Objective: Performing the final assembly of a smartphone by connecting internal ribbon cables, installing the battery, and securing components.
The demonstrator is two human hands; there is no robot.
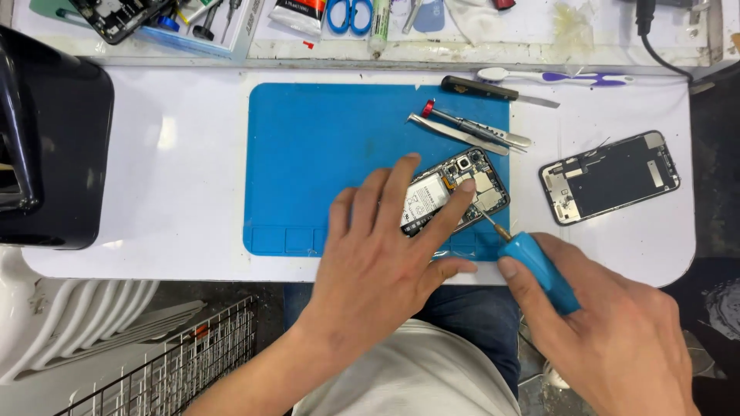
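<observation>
Head view: opened phone (pixel 456 190) lies on blue mat (pixel 324 154), long axis slanting from lower left to upper right. Left hand (pixel 385 254) nearer, flat over phone's lower end, fingers (pixel 401 185) spread, pressing it down. Right hand (pixel 617 339) lower right of phone, fingers wrapped round blue screwdriver (pixel 539 270), tip angled up-left, touching phone's lower right edge. Tweezers (pixel 462 132) just above phone.

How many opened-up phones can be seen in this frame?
3: one phone on the blue mat under the left hand, one opened phone on the white table at right, one partly cropped phone at top left. Others may lie outside the frame.
</observation>
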